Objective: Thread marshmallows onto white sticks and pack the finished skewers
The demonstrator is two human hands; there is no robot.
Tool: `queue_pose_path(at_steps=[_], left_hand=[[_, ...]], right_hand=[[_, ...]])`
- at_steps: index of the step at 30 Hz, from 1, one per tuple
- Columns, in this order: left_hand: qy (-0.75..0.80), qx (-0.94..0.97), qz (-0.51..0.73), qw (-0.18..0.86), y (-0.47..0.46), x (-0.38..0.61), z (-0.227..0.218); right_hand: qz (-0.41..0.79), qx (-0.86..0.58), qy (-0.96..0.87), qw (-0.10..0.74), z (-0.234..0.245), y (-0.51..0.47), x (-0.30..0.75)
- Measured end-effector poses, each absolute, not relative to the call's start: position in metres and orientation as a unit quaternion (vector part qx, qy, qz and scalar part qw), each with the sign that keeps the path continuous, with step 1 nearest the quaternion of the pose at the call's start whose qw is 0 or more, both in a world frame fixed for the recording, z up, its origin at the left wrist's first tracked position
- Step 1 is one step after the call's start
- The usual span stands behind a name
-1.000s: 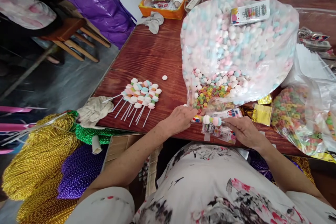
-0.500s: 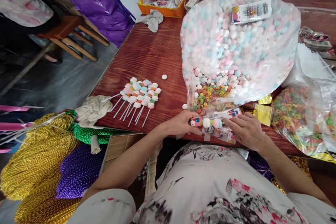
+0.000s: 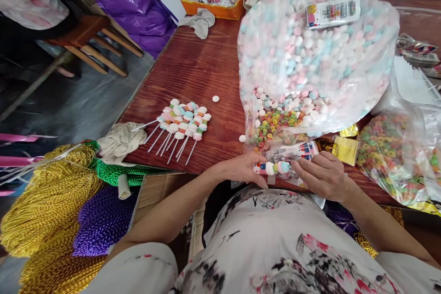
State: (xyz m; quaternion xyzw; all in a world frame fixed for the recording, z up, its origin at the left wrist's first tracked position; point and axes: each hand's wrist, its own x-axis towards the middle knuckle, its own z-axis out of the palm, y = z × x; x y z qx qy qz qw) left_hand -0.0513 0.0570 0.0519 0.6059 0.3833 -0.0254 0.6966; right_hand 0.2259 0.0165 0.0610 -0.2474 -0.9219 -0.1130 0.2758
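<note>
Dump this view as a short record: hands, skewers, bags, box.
left hand: holds skewer by its printed end
right hand: fingers at skewer's other end; grip unclear
skewer pile: left on table
large bag: beyond hands, printed packet on top
ring bag: right of right hand
orange box: table's far edge

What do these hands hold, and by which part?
Left hand holds a pastel round-candy skewer at its printed-wrapper end; right hand, at the other end: grip unclear.
</note>
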Motion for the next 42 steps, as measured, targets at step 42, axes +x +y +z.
queue_pose_path(at_steps=[42], left_hand=[[0.281,0.717,-0.003,0.638,0.066,-0.048,0.059]], right_hand=[[-0.037,-0.245,-0.945,0.212,0.053,0.018,0.212]])
